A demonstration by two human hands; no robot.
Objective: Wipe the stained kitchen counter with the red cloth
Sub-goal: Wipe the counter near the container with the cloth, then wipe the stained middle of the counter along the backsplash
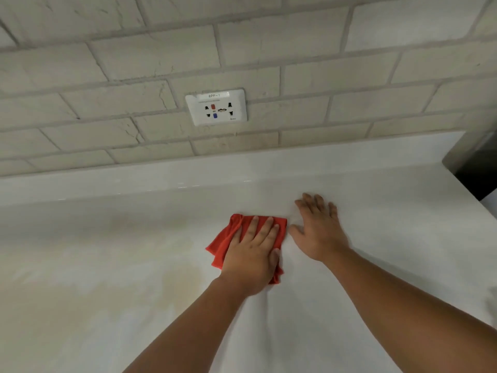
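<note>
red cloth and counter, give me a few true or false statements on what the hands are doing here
1. The left hand lies flat on top of the red cloth, fingers straight. True.
2. The right hand grips a corner of the cloth. False: it rests flat on the bare counter, just to the right of the cloth.
3. A yellowish stain shows on the counter to the left of the cloth. True.
4. A plug is pushed into the wall socket. False: nothing is plugged into it.
</note>
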